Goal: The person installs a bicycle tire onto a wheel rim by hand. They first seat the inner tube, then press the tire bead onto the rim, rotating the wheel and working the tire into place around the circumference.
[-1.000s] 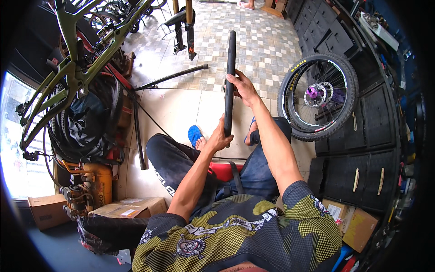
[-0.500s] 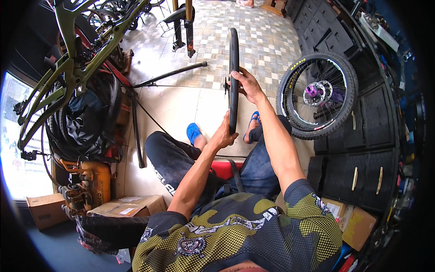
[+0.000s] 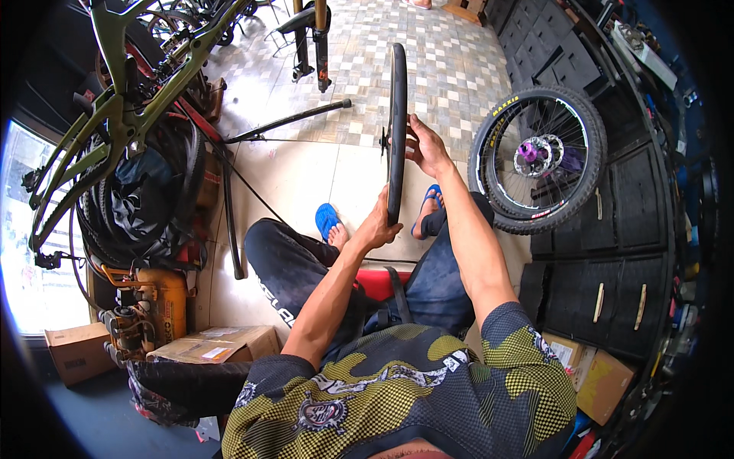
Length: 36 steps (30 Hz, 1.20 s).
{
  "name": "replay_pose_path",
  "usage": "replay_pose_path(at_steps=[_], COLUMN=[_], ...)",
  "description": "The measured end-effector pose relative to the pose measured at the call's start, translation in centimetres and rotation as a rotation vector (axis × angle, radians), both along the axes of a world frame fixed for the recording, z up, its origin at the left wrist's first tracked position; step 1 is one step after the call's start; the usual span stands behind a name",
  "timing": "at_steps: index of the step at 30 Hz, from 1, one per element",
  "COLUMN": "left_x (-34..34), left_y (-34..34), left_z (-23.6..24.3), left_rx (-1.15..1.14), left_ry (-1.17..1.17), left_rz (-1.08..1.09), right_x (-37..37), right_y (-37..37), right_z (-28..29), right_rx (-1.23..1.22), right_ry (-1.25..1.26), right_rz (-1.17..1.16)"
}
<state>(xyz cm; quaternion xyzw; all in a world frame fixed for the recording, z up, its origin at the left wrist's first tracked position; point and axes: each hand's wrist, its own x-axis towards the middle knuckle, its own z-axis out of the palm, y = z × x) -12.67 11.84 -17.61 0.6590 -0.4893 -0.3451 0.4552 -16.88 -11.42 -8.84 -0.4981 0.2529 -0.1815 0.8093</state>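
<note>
A bicycle wheel with a thin black tyre (image 3: 397,92) stands upright in front of me, seen nearly edge-on. Its dark hub end (image 3: 384,141) sticks out on the left side. My left hand (image 3: 376,222) is closed round the lower, near part of the tyre, thumb on the right side. Beside the wheel's right face, at about hub height, is my right hand (image 3: 428,147). Its thumb is raised apart from the bent fingers, whose tips are close to the tyre; whether they touch it cannot be made out.
A knobbly-tyred wheel (image 3: 539,157) with a purple hub leans against black drawers (image 3: 589,291) on my right. On the left are a green bike frame (image 3: 126,99), a black stand leg (image 3: 290,121), an orange compressor (image 3: 164,302) and a cardboard box (image 3: 222,344).
My right hand has let go of the tyre and shifted slightly right, its thumb lifting off. The left hand keeps its hold; the wheel has tilted slightly.
</note>
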Motion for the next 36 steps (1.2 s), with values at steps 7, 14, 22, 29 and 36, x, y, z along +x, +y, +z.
replay_pose_path(at_steps=[7,14,22,29,36], left_x=[0.2,1.7,8.4,14.7,21.4], left_y=[-0.1,1.4,-5.2,-4.9,-1.7], left_z=[-0.3,-1.3,11.0,13.6,13.8], left_rx=[-0.033,-0.015,-0.023,0.133,0.225], left_ry=[-0.055,-0.126,-0.051,-0.204,-0.227], left_rz=[-0.007,-0.063,0.328,0.28,0.042], right_x=[-0.2,-0.6,-1.3,-1.9,0.8], right_y=[-0.1,1.2,8.1,7.9,0.1], right_z=[-0.1,0.5,-1.8,2.4,8.1], right_rx=[-0.001,0.015,-0.077,-0.903,-1.737], right_ry=[-0.001,-0.028,0.024,0.19,0.21], right_rz=[-0.021,-0.015,-0.147,-0.125,-0.312])
